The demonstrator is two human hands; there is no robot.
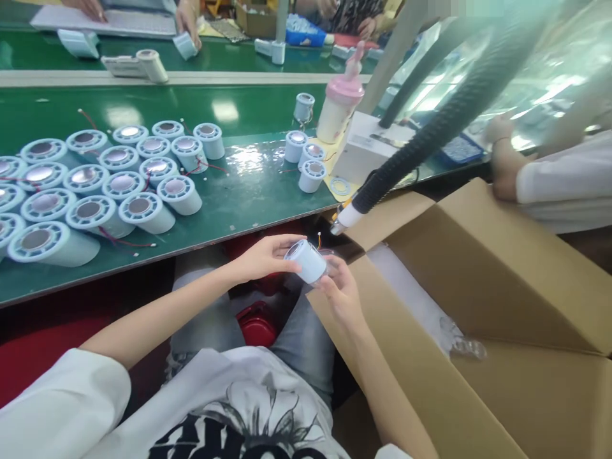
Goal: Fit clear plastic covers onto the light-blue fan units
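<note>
Over my lap I hold a light blue plastic cylinder [310, 262], tilted, with a thin wire and small white connector rising behind it. My left hand [262, 258] grips its left end between thumb and fingers. My right hand [343, 290] closes around the lower right end, where a clear plastic piece [329, 255] shows between fingers and cylinder; how far it covers the cylinder I cannot tell. Several similar blue cylinders [139, 207] with round metallic centres and red wires stand on the green table [239, 210] to the left. A smaller group [313, 175] stands ahead of my hands.
A black flexible hose with a white nozzle [348, 217] hangs right of my hands. An open cardboard box [411, 331] fills the right side, holding clear plastic pieces [466, 344]. Behind are a pink-lidded bottle [338, 105] and a white box [370, 146]. Co-workers' hands [187, 25] work across the table.
</note>
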